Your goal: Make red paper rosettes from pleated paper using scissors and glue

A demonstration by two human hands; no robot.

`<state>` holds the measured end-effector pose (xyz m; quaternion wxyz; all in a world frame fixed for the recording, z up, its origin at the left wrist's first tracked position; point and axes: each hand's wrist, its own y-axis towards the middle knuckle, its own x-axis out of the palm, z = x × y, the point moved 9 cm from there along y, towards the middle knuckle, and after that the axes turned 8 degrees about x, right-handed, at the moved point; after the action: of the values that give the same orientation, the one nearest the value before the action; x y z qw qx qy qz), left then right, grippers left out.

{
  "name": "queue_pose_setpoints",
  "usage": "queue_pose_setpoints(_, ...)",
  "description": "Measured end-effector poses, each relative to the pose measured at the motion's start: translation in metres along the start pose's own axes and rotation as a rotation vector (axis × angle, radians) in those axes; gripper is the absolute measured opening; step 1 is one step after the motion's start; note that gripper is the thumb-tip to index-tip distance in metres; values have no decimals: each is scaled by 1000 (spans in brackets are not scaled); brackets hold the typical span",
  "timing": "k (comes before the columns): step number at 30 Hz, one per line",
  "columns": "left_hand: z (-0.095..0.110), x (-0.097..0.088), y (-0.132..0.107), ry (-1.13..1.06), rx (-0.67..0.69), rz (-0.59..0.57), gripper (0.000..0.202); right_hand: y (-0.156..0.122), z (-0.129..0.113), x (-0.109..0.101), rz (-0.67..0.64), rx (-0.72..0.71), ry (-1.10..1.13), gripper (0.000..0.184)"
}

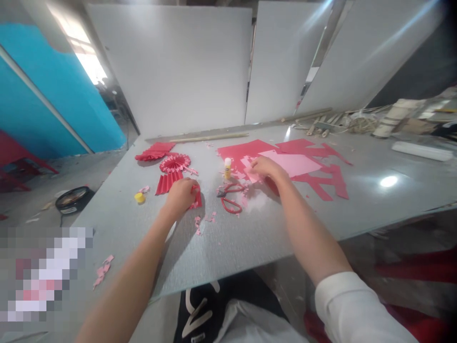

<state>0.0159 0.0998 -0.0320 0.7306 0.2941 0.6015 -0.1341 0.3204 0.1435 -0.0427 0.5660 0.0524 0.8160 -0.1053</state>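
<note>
Head view: desk (pixel 221 257) bears red paper sheets (pixel 243 150), pink sheet (pixel 300 163) on top. Right hand (pixel 267 167) palm-down, fingers bent at small pink paper pieces (pixel 252 175); grip unclear. Left forearm slants inward, left hand (pixel 183 195) with fingers closed on pink-edged red paper (pixel 198 200). Best keep that paper steady, wrists clear of scissors (pixel 226 192), thin pink pieces handled lightly by edges.
</note>
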Motion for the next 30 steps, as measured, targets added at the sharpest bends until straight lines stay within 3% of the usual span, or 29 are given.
queue_pose_setpoints(5, 5, -4, -1, -24, 20, 20, 30, -2, 6, -10, 55, -7, 33, 11)
queue_pose_setpoints(9, 13, 0, -1, -59, 58, 3, 33, 3, 12, -14, 157, 2, 82, 26)
queue_pose_setpoints(13, 44, 7, -2, -163, 244, 12, 35, 5, 10, -20, 245, -8, 123, 32)
queue_pose_setpoints(16, 69, 16, -5, -193, 387, -11, 44, 4, 0, -15, 215, -51, 140, 32)
queue_pose_setpoints(18, 76, 22, -6, -155, 415, -32, 47, 3, -8, -10, 179, -80, 138, 31)
queue_pose_setpoints(24, 55, 32, -2, -13, 258, -100, 29, 8, -8, -1, 176, -74, 100, 33)
queue_pose_setpoints(27, 46, 30, -1, -9, 219, -109, 30, 14, 3, -1, 211, -35, 77, 33)
queue_pose_setpoints(30, 54, 31, -3, -43, 281, -112, 42, 20, 13, -1, 238, 9, 49, 32)
